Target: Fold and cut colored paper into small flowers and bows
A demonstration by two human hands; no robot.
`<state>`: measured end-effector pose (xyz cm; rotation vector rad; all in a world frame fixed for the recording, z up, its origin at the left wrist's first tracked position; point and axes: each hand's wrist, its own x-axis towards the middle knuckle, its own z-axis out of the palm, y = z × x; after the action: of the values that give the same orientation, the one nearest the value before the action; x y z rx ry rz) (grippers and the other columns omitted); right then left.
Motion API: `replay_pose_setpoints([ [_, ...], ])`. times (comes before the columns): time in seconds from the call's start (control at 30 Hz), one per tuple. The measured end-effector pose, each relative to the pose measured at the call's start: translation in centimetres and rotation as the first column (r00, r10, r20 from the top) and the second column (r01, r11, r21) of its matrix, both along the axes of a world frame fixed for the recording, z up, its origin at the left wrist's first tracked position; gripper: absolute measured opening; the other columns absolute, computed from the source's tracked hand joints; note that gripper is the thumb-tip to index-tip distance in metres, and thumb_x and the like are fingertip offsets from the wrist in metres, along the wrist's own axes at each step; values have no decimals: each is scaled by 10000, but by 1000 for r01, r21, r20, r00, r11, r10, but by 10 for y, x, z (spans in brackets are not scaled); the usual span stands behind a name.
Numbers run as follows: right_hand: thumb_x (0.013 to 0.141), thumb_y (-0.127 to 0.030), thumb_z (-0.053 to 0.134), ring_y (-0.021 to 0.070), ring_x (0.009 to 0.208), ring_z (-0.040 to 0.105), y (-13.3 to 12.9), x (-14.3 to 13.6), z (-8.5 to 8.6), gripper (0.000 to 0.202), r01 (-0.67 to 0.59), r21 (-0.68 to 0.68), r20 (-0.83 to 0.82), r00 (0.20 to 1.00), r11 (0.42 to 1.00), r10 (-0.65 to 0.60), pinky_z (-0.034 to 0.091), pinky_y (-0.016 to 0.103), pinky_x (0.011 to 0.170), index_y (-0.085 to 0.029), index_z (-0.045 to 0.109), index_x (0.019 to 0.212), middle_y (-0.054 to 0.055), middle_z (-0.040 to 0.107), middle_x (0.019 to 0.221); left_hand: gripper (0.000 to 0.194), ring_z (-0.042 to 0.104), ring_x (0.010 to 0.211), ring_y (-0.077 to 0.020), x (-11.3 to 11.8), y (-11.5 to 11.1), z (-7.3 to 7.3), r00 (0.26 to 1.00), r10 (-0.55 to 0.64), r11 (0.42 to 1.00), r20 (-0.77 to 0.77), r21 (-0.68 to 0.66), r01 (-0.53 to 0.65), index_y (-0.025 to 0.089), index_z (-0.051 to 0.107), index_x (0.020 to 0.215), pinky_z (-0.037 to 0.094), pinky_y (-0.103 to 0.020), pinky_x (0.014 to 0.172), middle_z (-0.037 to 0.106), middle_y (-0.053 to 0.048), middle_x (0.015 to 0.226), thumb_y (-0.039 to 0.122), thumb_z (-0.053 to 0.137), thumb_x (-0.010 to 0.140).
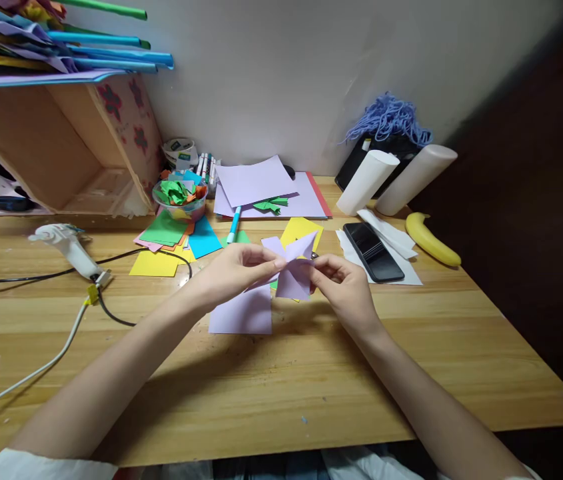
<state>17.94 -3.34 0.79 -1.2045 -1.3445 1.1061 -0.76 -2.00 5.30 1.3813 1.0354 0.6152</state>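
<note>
Lilac folded-paper piece, several pointed flaps [294, 283]: raised over the pale wooden table [271, 400], between the hands; right of the left fingertips, left of the right ones.
Long axis: none clear; flaps radiate from the middle, one pointing up and rightward.
Left hand [234, 273]: thumb and forefinger closed, pinching the piece near its centre; the nearer hand to that middle.
Right hand [345, 290]: fingers curled, tips nearly together at the right-hand flap; contact partly hidden, cannot tell if pinched.
Flat lilac paper square [241, 313]: on table, below and left of the piece.
</note>
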Motion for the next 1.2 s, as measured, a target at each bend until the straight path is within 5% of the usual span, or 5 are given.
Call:
replay_pose_setpoints([
  [0.4, 706, -307, 648, 96, 534, 529, 0, -2, -2, 157, -106, -22, -19, 994, 994, 106, 456, 204, 479, -158, 601, 689, -9, 576, 613, 214, 568, 617, -106, 3, 0, -5, 980, 197, 980, -5, 16, -197, 129, 629, 711, 411, -209, 541, 654, -37, 723, 316, 691, 626],
  [0.6, 702, -335, 648, 95, 497, 512, 0, -3, -2, 189, -120, -35, -5, 993, 992, 120, 450, 214, 472, -166, 579, 650, -25, 544, 559, 236, 416, 434, -58, -2, 3, -5, 985, 158, 987, -65, 28, -156, 130, 646, 674, 300, -207, 444, 539, 25, 509, 362, 612, 700],
  [0.8, 718, -350, 635, 97, 544, 514, 2, 0, -7, 191, -117, -54, 7, 993, 992, 117, 427, 205, 486, -164, 598, 693, -12, 563, 609, 217, 589, 663, -132, -5, 5, -11, 990, 121, 992, -73, 25, -120, 137, 674, 782, 435, -257, 618, 680, -53, 774, 302, 678, 641],
  [1.2, 669, -308, 696, 113, 610, 581, 3, -1, -12, 184, -168, -75, -42, 985, 983, 165, 462, 215, 545, -168, 581, 700, -6, 617, 661, 214, 610, 717, -138, 0, 4, -12, 991, 136, 990, -17, 28, -135, 120, 616, 867, 466, -277, 690, 668, -51, 771, 225, 648, 683],
])
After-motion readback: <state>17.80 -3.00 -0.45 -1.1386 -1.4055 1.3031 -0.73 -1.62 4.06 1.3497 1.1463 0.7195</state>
